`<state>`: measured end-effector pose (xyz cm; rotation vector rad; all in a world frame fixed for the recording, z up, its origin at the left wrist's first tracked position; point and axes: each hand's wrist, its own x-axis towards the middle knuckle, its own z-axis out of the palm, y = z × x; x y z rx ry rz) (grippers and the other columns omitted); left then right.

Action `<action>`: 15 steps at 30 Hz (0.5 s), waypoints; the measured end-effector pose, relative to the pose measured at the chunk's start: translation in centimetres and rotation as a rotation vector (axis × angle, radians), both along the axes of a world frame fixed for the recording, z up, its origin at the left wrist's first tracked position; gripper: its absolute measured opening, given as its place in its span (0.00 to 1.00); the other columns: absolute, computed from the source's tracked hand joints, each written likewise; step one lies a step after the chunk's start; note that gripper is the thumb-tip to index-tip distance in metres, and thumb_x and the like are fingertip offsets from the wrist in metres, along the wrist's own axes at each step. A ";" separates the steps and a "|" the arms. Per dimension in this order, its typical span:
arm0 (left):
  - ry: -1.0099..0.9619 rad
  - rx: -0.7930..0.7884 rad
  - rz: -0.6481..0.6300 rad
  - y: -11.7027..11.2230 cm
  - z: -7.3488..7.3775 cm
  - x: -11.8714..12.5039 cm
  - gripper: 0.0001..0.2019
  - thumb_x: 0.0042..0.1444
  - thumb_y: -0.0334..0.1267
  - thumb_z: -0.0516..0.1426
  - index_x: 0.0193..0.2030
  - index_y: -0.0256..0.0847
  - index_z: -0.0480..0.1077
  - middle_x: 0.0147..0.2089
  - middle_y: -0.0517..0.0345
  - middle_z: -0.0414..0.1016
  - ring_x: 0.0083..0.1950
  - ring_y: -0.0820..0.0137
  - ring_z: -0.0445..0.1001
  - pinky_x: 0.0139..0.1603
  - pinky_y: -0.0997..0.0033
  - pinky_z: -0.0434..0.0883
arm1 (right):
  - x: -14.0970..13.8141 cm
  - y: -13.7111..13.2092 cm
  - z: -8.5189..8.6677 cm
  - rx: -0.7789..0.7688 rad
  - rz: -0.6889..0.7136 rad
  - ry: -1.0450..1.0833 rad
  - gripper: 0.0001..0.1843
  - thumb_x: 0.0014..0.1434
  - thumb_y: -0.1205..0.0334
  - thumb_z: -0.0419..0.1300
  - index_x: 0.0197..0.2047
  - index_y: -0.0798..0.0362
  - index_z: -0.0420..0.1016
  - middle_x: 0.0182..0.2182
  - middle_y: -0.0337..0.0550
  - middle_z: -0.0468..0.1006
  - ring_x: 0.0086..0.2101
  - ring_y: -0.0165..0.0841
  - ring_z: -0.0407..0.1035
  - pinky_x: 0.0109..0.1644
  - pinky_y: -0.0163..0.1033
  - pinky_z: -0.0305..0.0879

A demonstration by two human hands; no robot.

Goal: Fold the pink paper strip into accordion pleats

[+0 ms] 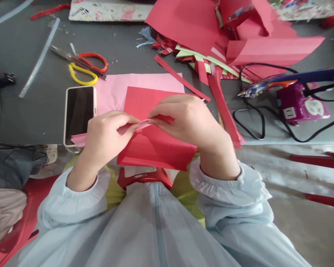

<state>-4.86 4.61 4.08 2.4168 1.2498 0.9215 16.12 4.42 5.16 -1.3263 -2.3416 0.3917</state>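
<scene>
Between my two hands stretches a narrow folded strip of pink paper (144, 124), held over the table's front edge. My left hand (109, 133) pinches it with thumb and fingertips, and the strip's layered end sticks out beyond my wrist side, over the phone. My right hand (180, 116) pinches the strip close by, its fingers curled and partly hiding the paper. Beneath both hands lies a red paper sheet (153, 146), which overhangs the table edge. A light pink sheet (111, 91) is under the red one. A phone (79, 111) with a dark screen rests left of my left hand.
Scissors (85, 66) with red and yellow handles lie behind the phone. Red paper scraps (189, 26) pile up at the back right. A blue glue gun (289, 78), a purple box (303, 104) and a looping black cable (263, 124) occupy the right side.
</scene>
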 end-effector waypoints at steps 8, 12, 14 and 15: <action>0.013 0.021 -0.022 0.2 0.0 -0.2 0.07 0.57 0.47 0.64 0.33 0.49 0.77 0.32 0.65 0.82 0.31 0.72 0.78 0.30 0.69 0.72 | -0.1 -0.1 -0.1 0.050 0.008 0.018 0.12 0.60 0.70 0.55 0.31 0.54 0.79 0.29 0.44 0.80 0.33 0.34 0.71 0.36 0.37 0.60; 0.022 -0.009 -0.014 0.1 -0.1 -0.1 0.07 0.58 0.46 0.63 0.34 0.48 0.77 0.33 0.63 0.82 0.32 0.71 0.79 0.31 0.68 0.72 | -0.2 -0.1 -0.3 0.080 0.012 0.029 0.12 0.60 0.70 0.54 0.30 0.54 0.79 0.28 0.44 0.79 0.32 0.33 0.70 0.35 0.38 0.59; 0.030 -0.026 0.001 0.0 -0.1 0.1 0.05 0.60 0.44 0.62 0.34 0.48 0.77 0.34 0.63 0.83 0.33 0.70 0.80 0.32 0.69 0.72 | -0.4 0.0 -0.4 0.085 0.029 0.035 0.13 0.60 0.70 0.54 0.30 0.54 0.79 0.28 0.43 0.79 0.31 0.33 0.70 0.35 0.38 0.58; 0.034 -0.035 0.013 -0.1 0.0 0.2 0.05 0.60 0.42 0.62 0.34 0.49 0.77 0.34 0.63 0.83 0.34 0.70 0.80 0.33 0.69 0.73 | -0.5 0.0 -0.5 0.085 0.036 0.037 0.13 0.60 0.71 0.54 0.30 0.54 0.79 0.28 0.43 0.79 0.31 0.33 0.69 0.35 0.37 0.58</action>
